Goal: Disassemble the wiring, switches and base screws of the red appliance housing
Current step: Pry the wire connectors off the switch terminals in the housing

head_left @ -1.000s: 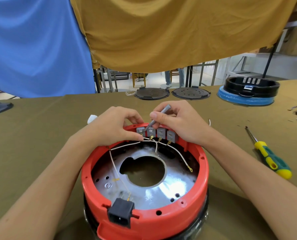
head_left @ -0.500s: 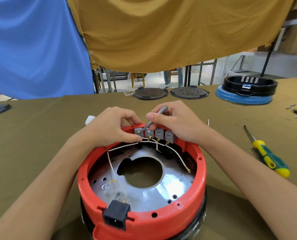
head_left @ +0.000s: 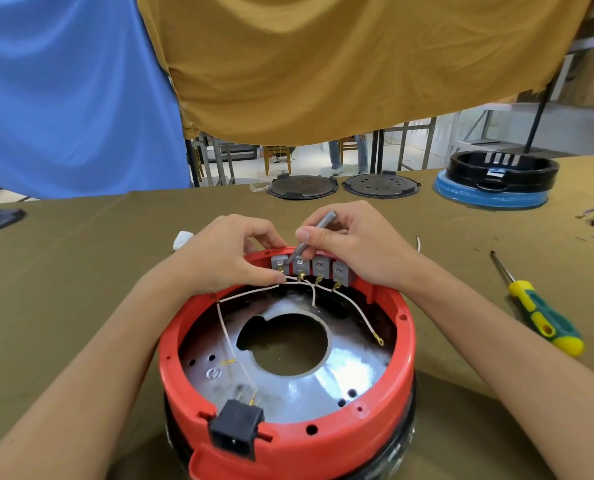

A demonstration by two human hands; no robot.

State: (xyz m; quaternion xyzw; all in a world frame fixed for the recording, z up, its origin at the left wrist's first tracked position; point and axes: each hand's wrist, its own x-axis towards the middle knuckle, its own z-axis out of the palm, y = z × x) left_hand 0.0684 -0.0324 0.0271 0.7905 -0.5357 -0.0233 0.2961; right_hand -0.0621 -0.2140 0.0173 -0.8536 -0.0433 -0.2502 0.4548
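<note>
The red housing [head_left: 288,427] sits upside down at the near edge of the olive-cloth worktop [head_left: 81,271], approx. mid-width. A round red rim is seen, w/ a shiny metal plate [head_left: 323,382] inside that has a large centre hole. A black power socket [head_left: 235,434] is set in the near rim. At the far rim, four grey switches [head_left: 311,268] are lined up side by side, brass terminals below. Thin white wires [head_left: 229,341] run from the switches across the plate; one ends at the socket, another in a loose ring lug at the right.

A wire at the leftmost switch is pinched by the left hand [head_left: 226,258], grip closed on it. A grey metal bit [head_left: 306,240] is clamped in the right hand [head_left: 354,244], tip angled down at the first two switches.

A yellow-green screwdriver [head_left: 537,313] lies toward the right edge.
</note>
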